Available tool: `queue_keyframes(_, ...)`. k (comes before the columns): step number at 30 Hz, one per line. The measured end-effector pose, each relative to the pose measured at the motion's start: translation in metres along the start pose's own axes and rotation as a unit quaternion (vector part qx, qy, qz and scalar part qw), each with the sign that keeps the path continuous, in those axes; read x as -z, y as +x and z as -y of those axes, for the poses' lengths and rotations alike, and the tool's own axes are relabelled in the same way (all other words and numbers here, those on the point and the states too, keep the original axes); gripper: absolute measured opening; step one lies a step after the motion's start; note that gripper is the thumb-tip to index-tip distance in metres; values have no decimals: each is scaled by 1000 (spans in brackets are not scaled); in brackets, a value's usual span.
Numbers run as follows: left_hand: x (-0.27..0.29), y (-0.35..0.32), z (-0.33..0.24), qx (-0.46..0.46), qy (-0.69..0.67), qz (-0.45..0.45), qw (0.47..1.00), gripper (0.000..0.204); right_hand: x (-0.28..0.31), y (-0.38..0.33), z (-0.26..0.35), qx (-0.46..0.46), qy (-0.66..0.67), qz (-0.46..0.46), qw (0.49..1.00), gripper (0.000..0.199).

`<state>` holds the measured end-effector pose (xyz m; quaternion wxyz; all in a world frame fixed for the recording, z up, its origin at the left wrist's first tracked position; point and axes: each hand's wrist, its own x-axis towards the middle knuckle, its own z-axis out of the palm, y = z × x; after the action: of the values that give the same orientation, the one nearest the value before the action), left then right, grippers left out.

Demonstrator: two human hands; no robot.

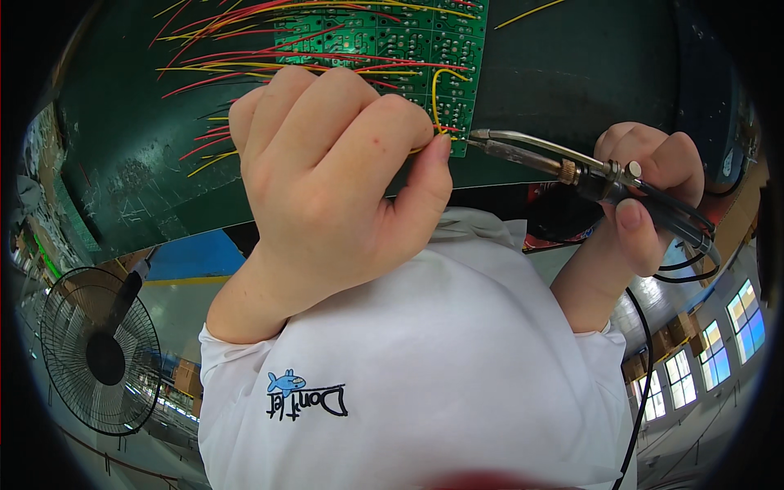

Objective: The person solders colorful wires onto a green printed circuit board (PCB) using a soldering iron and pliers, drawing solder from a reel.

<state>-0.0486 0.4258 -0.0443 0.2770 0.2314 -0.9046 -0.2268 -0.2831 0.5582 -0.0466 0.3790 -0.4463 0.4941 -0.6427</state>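
In the head view, our left hand (335, 159) pinches a looped yellow wire (434, 102) at the lower right of the board (457, 49); our right fingers (674, 167) wrap the iron (600, 186). A slipping pinch might let the springy wire shift, or the slim metal tip scorch our thumb. The flat green board looks glossy.

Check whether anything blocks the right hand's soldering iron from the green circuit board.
Nothing visible does: the tip of the soldering iron is right by the lower right corner of the circuit board. The left hand, pinching a yellow wire, is just left of the tip, not between. I cannot tell whether tip and board touch.
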Motion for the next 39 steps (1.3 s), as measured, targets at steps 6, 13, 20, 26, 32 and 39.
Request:
queue_keyframes(6,-2,0,0,2,1,-4,1000,14,21,4,-8,25,85,53,995,30)
queue_keyframes(13,21,11,-18,53,47,82,994,13,22,0,-17,32,178,12,983,27)
queue_keyframes(20,92,45,-15,92,149,146,974,9,27,-17,-17,25,188,-54,980,27)
queue_keyframes(26,144,143,163,110,253,-11,961,27,25,-24,-20,22,216,-91,972,32)
queue_keyframes(32,179,211,333,60,439,-42,895,27,20,-15,-15,-8,235,-101,967,31)
queue_keyframes(39,52,239,109,12,161,152,975,27,15,-7,-6,-36,218,-153,963,31)
